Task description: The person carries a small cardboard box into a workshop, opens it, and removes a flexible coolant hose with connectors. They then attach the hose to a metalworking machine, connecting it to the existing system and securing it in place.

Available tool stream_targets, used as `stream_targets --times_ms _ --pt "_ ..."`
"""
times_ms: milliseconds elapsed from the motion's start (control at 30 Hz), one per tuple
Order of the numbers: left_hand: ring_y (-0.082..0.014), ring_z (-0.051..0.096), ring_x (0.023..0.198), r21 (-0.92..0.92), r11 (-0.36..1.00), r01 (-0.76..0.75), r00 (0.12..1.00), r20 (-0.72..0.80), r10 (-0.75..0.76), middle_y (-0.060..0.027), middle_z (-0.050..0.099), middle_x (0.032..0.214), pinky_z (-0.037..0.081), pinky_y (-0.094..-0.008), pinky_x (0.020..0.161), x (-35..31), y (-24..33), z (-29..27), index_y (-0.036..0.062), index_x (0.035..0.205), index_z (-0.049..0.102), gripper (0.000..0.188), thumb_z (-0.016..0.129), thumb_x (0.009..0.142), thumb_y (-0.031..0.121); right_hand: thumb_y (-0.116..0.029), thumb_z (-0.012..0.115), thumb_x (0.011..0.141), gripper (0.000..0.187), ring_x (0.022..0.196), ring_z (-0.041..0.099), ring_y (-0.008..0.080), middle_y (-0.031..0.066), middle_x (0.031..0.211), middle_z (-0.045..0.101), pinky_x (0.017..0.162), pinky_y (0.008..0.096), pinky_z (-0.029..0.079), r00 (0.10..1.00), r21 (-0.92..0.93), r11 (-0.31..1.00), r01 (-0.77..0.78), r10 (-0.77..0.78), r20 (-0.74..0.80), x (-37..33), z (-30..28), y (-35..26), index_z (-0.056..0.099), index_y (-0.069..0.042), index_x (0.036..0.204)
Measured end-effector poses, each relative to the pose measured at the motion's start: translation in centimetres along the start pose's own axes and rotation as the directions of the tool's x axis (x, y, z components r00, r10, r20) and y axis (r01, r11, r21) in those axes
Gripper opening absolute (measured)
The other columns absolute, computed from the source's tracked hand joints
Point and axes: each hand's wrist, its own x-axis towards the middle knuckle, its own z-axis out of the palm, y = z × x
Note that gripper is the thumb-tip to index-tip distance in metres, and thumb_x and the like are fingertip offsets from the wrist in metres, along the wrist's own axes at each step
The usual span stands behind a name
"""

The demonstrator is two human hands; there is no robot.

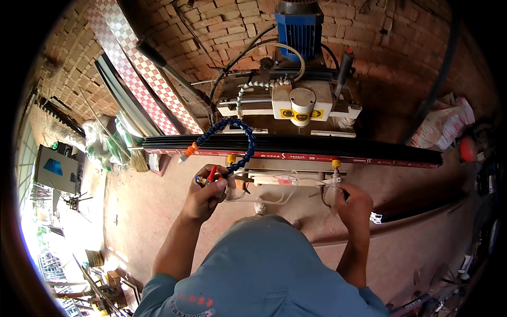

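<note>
My left hand (207,191) is closed around the base of a blue segmented coolant hose (244,138), at a small valve with a red lever (212,173). The hose arcs up and left to an orange-and-white nozzle (187,152) above a long black aluminium profile (296,148) that lies across the machine bed. My right hand (353,201) grips a dark metal lever (330,191) at the front right of the machine. Behind the profile stands the white milling head (302,105) with a blue motor (299,27) on top.
A brick wall (222,26) is behind the machine, with long profiles (127,100) leaning against it at the left. White sacks (443,124) lie at the right. Thin clear tubes (274,196) hang under the bed. Scrap and crates sit on the dusty floor (132,211) at the lower left.
</note>
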Motion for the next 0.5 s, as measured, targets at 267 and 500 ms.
stream_targets --times_ms 267,500 --pt "-0.0033 0.034 0.046 0.004 0.998 -0.063 0.984 -0.169 0.062 -0.0158 0.065 0.093 0.03 -0.0161 0.044 -1.7 2.7 -1.8 0.0056 0.131 0.05 0.046 0.065 0.088 0.013 -0.007 0.065 0.079 0.015 0.082 0.069 0.0341 0.0134 0.089 0.072 0.073 0.0416 0.055 0.996 -0.02 0.999 -0.034 0.035 0.078 -0.8 -0.1 1.6 0.074 -0.008 0.092" --pt "-0.0043 0.034 0.042 -0.252 0.963 -0.1 0.991 -0.117 0.072 -0.0127 0.063 0.093 0.033 -0.0187 0.046 -4.0 0.8 0.3 0.011 0.133 0.047 0.046 0.062 0.091 0.016 -0.012 0.065 0.086 0.017 0.083 0.07 0.0342 0.0148 0.09 0.072 0.073 0.0399 0.055 0.908 0.332 0.937 0.108 -0.229 0.351 -1.5 4.3 -3.4 0.075 -0.007 0.099"
